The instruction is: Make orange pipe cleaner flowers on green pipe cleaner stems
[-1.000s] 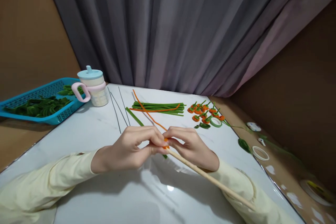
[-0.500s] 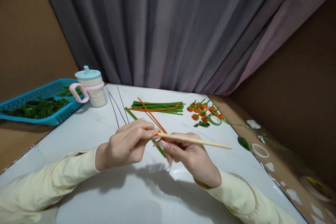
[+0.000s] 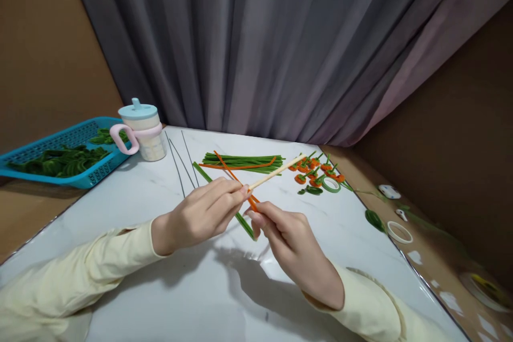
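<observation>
My left hand (image 3: 200,212) pinches one end of a thin wooden stick (image 3: 276,171), which points away to the upper right over the white table (image 3: 160,278). My right hand (image 3: 288,240) sits just below it, its fingertips on an orange pipe cleaner (image 3: 234,176) at the point where it meets the stick. A green pipe cleaner (image 3: 244,224) lies on the table under both hands.
A bundle of green stems (image 3: 240,162), small orange flowers (image 3: 316,171), a green tape roll (image 3: 329,185) and thin wires (image 3: 176,163) lie further back. A lidded cup (image 3: 142,131) and a blue basket (image 3: 60,157) of green leaves stand at the left. White tape rings (image 3: 399,232) lie right.
The stick has swung from pointing toward me at the lower right, through level, to pointing away at the upper right. My right hand has dropped below the left.
</observation>
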Motion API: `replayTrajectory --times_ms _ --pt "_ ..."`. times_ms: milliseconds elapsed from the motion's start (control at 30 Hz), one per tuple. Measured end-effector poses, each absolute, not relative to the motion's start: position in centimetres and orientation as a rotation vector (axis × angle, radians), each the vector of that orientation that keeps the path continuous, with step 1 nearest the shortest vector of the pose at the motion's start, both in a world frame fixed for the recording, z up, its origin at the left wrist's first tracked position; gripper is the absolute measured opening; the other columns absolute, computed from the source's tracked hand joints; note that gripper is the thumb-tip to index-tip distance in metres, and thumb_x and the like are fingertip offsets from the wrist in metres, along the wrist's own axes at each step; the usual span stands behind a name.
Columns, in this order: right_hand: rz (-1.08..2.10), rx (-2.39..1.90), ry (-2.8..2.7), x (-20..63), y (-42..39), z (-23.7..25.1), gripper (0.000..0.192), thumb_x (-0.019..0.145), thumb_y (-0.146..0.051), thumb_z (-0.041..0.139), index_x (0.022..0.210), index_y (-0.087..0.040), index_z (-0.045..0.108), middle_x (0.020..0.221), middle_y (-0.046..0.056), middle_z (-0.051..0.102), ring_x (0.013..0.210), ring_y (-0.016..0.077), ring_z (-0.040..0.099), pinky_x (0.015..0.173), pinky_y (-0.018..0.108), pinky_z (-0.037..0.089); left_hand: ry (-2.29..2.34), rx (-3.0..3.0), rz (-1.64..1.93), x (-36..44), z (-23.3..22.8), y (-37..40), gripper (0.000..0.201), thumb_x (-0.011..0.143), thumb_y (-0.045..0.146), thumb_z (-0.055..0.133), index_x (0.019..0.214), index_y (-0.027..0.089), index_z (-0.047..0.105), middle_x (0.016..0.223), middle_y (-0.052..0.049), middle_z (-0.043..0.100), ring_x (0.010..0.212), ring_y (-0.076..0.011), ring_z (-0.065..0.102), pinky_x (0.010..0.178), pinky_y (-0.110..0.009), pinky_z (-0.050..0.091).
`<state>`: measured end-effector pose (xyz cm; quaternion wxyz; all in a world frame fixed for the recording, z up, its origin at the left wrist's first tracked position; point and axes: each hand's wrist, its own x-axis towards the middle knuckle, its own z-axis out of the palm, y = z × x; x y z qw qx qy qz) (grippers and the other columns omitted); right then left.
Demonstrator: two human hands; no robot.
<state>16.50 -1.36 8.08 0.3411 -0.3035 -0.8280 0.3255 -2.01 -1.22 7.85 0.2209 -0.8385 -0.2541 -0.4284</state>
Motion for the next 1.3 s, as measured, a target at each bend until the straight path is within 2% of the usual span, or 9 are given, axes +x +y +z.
replayTrajectory --times_ms 300,367,433,533,667,833,967,1133,1300 --pt "-0.499 -0.519 -2.500 18.3 -0.4 9.8 0.030 0.091 -0.004 0.028 0.082 -0.011 0.057 0.062 0.003 0.052 0.057 0.0141 0.042 0.052 0.025 0.030 -0.632 -2.465 -1.130 -2.2 7.9 -0.9 0.021 0.082 -0.001 0.046 0.099 0.007 0.053 0.083 -0.012 0.065 0.078 -0.0173 0.061 0.068 -0.029 0.055" --pt "-0.666 -0.442 -2.513 18.6 -0.4 10.6 0.028 0.091 -0.006 0.033 0.083 -0.010 0.059 0.061 0.003 0.050 0.056 0.0143 0.040 0.053 0.027 0.029 -0.556 -2.508 -1.084 -2.3 8.0 -1.1 0.023 0.082 -0.002 0.041 0.100 0.006 0.053 0.083 -0.013 0.065 0.077 -0.0182 0.062 0.065 -0.030 0.055" --pt "-0.663 -0.421 -2.563 18.9 -0.2 11.3 0.027 0.092 -0.009 0.036 0.079 -0.011 0.059 0.061 0.003 0.050 0.057 0.0143 0.039 0.053 0.027 0.029 -0.490 -2.592 -1.066 -2.3 8.1 -1.3 0.025 0.083 -0.001 0.037 0.101 0.006 0.053 0.083 -0.014 0.066 0.076 -0.0184 0.062 0.064 -0.030 0.055" --pt "-0.358 -0.401 -2.661 19.4 0.5 11.6 0.031 0.093 -0.012 0.033 0.077 -0.013 0.060 0.063 0.003 0.051 0.059 0.0135 0.040 0.054 0.026 0.031 -0.491 -2.779 -1.185 -2.2 8.0 -1.7 0.028 0.081 -0.003 0.036 0.100 0.010 0.053 0.084 -0.013 0.065 0.078 -0.0163 0.061 0.065 -0.027 0.055" --pt "0.232 -0.361 -2.643 19.6 1.6 11.2 0.033 0.090 -0.004 0.030 0.090 -0.013 0.062 0.067 0.003 0.056 0.060 0.0107 0.046 0.056 0.021 0.037 -0.570 -2.962 -1.444 -1.8 8.2 -2.2 0.030 0.078 -0.008 0.037 0.094 0.012 0.053 0.078 -0.010 0.064 0.070 -0.0125 0.060 0.056 -0.021 0.054" --pt "0.842 -0.441 -2.581 19.0 2.1 11.3 0.024 0.090 -0.014 0.044 0.083 -0.012 0.066 0.066 0.002 0.061 0.059 0.0083 0.050 0.059 0.019 0.040 -0.605 -3.016 -1.544 -1.4 8.7 -2.8 0.027 0.079 -0.007 0.040 0.092 0.013 0.053 0.073 -0.008 0.063 0.071 -0.0139 0.062 0.054 -0.020 0.053" --pt "1.457 -0.580 -2.449 18.6 2.5 11.2 0.022 0.087 -0.024 0.052 0.081 -0.012 0.069 0.059 -0.001 0.056 0.051 0.0060 0.044 0.051 0.017 0.038 -0.608 -3.017 -1.616 -1.2 8.6 -3.1 0.027 0.080 -0.006 0.042 0.097 0.013 0.052 0.073 -0.007 0.063 0.069 -0.0134 0.062 0.058 -0.022 0.054" --pt "1.737 -0.662 -2.212 18.1 2.5 10.7 0.019 0.083 -0.026 0.056 0.077 -0.014 0.069 0.054 -0.004 0.051 0.048 0.0053 0.039 0.047 0.018 0.034 -0.665 -2.937 -1.679 -1.2 8.0 -3.2 0.034 0.081 -0.004 0.048 0.109 0.015 0.050 0.077 -0.006 0.064 0.067 -0.0121 0.063 0.059 -0.021 0.054" --pt "2.081 -0.615 -1.959 17.5 2.5 9.5 0.022 0.084 -0.029 0.055 0.070 -0.013 0.064 0.054 -0.003 0.056 0.046 0.0055 0.040 0.047 0.019 0.033 -0.545 -2.817 -1.530 -1.5 8.0 -2.9 0.037 0.087 0.002 0.038 0.120 0.014 0.049 0.080 -0.010 0.066 0.076 -0.0155 0.063 0.066 -0.027 0.055"
